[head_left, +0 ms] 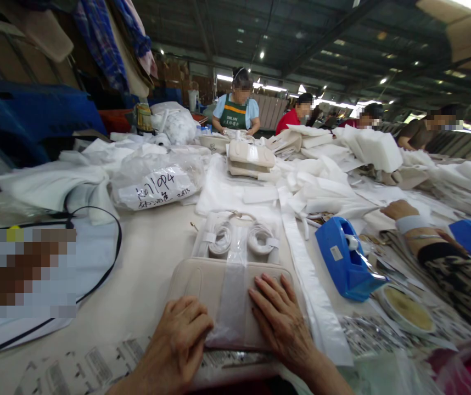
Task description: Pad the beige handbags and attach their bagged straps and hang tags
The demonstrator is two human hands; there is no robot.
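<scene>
A beige handbag [206,282] lies flat on the table in front of me, with a translucent white wrapping strip [232,299] running down its middle. Beyond its top edge are two coiled straps [220,240] in pale wrapping, one on each side of the strip. My left hand [180,337] rests at the bag's lower left corner, its fingers curled in and the thumb close to the strip; what they grip is hidden. Flat on the right half of the bag lies my right hand [280,318], fingers stretched out and palm down.
Right of the bag stand a blue tape dispenser [342,263] and a round container [408,307], near a co-worker's arm [437,252]. White foam sheets [330,181] run along the right. A marked plastic bundle [159,184] lies left; stacked beige bags [252,156] sit ahead, before another co-worker [237,109].
</scene>
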